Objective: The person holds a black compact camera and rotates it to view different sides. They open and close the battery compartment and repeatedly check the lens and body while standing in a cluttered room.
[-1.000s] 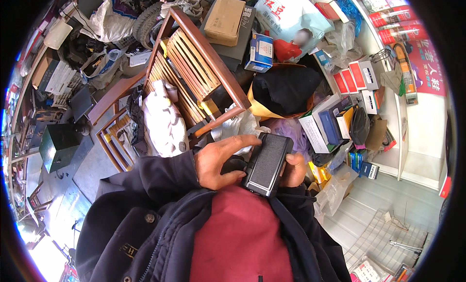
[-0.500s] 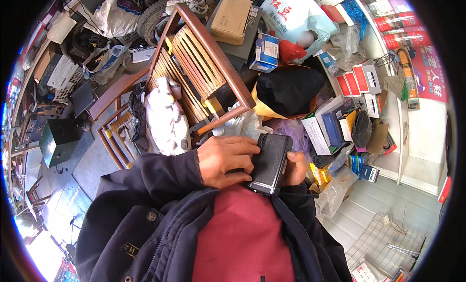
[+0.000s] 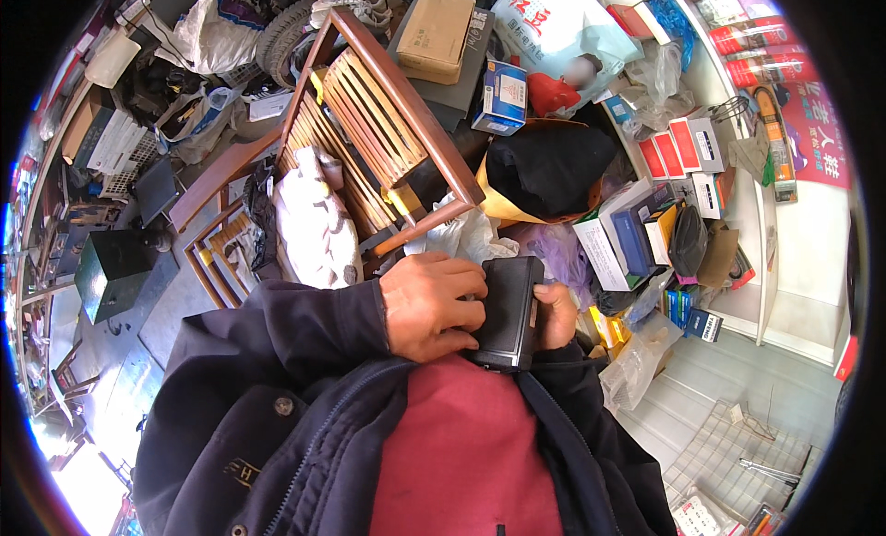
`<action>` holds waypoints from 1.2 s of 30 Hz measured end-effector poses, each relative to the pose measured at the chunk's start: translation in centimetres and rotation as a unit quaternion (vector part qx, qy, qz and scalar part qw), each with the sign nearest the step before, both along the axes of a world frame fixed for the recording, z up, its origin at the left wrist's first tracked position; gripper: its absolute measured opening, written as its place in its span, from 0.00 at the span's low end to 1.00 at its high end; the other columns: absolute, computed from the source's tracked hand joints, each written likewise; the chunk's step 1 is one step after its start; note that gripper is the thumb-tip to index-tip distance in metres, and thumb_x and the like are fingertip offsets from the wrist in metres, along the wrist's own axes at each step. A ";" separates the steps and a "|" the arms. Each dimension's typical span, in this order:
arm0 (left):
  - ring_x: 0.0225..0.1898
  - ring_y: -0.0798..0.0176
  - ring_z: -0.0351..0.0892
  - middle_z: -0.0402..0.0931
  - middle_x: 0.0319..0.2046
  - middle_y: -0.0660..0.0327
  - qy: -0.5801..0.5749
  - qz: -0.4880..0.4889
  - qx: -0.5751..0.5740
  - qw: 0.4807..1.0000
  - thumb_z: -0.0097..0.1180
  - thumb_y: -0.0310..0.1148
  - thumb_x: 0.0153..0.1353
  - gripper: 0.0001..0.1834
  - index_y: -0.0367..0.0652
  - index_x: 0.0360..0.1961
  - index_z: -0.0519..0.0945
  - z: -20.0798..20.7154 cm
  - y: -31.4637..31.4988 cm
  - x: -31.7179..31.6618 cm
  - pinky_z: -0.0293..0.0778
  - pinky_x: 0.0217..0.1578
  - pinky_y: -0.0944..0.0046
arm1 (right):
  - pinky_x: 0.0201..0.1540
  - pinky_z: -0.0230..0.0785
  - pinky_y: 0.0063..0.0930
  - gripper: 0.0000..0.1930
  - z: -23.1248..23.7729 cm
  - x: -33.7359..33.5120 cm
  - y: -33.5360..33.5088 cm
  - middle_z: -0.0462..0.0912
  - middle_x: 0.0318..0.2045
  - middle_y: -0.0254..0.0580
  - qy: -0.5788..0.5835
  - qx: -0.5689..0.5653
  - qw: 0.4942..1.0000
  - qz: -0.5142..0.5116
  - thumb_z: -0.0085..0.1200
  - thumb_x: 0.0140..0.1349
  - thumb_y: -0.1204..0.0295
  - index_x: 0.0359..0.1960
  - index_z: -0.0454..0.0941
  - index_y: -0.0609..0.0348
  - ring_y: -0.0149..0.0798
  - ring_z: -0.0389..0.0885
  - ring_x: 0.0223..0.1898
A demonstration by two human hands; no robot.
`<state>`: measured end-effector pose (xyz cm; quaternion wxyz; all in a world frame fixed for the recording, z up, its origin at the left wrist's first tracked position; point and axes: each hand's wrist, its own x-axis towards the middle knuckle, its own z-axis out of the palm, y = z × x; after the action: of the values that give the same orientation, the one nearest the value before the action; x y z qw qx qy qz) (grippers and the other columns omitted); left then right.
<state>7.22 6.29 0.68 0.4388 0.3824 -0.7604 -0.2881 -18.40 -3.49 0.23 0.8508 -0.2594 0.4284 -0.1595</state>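
Close in front of my chest I hold a black box-shaped device (image 3: 508,313) with a textured flat face and thin silvery trim along its edges. My left hand (image 3: 432,307) lies against its left side, fingers bent with the tips on the edge and face. On the other side my right hand (image 3: 556,316) grips it, the thumb along the right edge; its other fingers are hidden behind the device. The face toward me shows no readable detail, so its exact kind cannot be told.
Ahead lies a tipped wooden slatted chair (image 3: 397,120) with white patterned cloth (image 3: 317,224) beside it. An open bag with black cloth (image 3: 544,171) stands beyond my hands. Small boxes (image 3: 637,236) crowd the right, before white shelving (image 3: 803,277). A dark green box (image 3: 113,270) sits far left.
The device has shifted slightly left and turned a little more upright, with both hands moving along with it. A thin dark piece at its lower right is no longer visible.
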 end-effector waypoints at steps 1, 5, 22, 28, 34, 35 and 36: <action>0.55 0.42 0.82 0.81 0.47 0.51 -0.010 -0.004 0.004 1.000 0.76 0.35 0.49 0.14 0.45 0.33 0.83 0.2 0.0 -0.1 0.81 0.51 0.46 | 0.58 0.81 0.42 0.31 -0.2 -0.1 0.0 0.86 0.54 0.54 -0.004 0.007 1.000 -0.012 0.48 0.64 0.59 0.64 0.76 0.69 0.50 0.87 0.51; 0.56 0.47 0.79 0.77 0.51 0.54 -0.035 0.002 -0.020 0.999 0.74 0.35 0.45 0.20 0.48 0.41 0.81 0.6 -0.2 -0.6 0.77 0.49 0.46 | 0.59 0.80 0.41 0.29 -0.9 -0.4 -0.3 0.87 0.53 0.52 -0.023 0.046 0.998 -0.033 0.48 0.65 0.59 0.62 0.77 0.69 0.48 0.88 0.51; 0.51 0.42 0.84 0.79 0.55 0.48 0.119 0.111 0.117 0.980 0.75 0.26 0.52 0.15 0.44 0.38 0.82 -0.2 0.7 -0.5 0.82 0.47 0.52 | 0.45 0.80 0.32 0.26 0.3 0.9 -0.2 0.87 0.39 0.46 -0.057 0.002 0.997 -0.052 0.49 0.63 0.58 0.55 0.79 0.67 0.41 0.85 0.39; 0.50 0.47 0.83 0.80 0.46 0.53 0.110 0.087 -0.001 0.990 0.77 0.28 0.51 0.12 0.44 0.35 0.84 0.5 -0.3 -1.6 0.82 0.46 0.53 | 0.42 0.79 0.33 0.22 1.1 1.8 -0.1 0.86 0.33 0.44 -0.020 0.008 0.997 -0.077 0.50 0.64 0.60 0.49 0.82 0.66 0.41 0.84 0.35; 0.48 0.50 0.84 0.81 0.40 0.58 0.111 0.079 0.005 0.991 0.76 0.30 0.52 0.11 0.45 0.35 0.85 0.6 -0.7 -1.6 0.82 0.44 0.54 | 0.46 0.79 0.35 0.23 0.9 2.0 -0.1 0.87 0.40 0.45 0.005 -0.004 0.998 -0.064 0.51 0.65 0.61 0.53 0.81 0.66 0.42 0.85 0.40; 0.47 0.50 0.84 0.81 0.40 0.59 0.114 0.077 0.005 0.991 0.76 0.30 0.52 0.11 0.46 0.34 0.85 0.5 -0.7 -1.6 0.82 0.44 0.54 | 0.47 0.79 0.35 0.23 0.8 1.9 -0.2 0.87 0.41 0.45 0.004 -0.003 0.998 -0.062 0.51 0.65 0.60 0.54 0.80 0.66 0.42 0.85 0.41; 0.47 0.51 0.84 0.81 0.39 0.59 0.116 0.072 0.011 0.991 0.77 0.30 0.52 0.11 0.46 0.34 0.85 0.5 -0.8 -1.6 0.82 0.44 0.55 | 0.48 0.79 0.35 0.24 0.7 1.8 -0.2 0.87 0.42 0.46 0.043 0.011 0.996 -0.073 0.51 0.65 0.60 0.55 0.80 0.66 0.42 0.85 0.42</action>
<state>5.64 5.52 1.14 0.5395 0.4048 -0.6716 -0.3067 -16.61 -3.68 0.91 0.8205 -0.2248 0.4840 -0.2049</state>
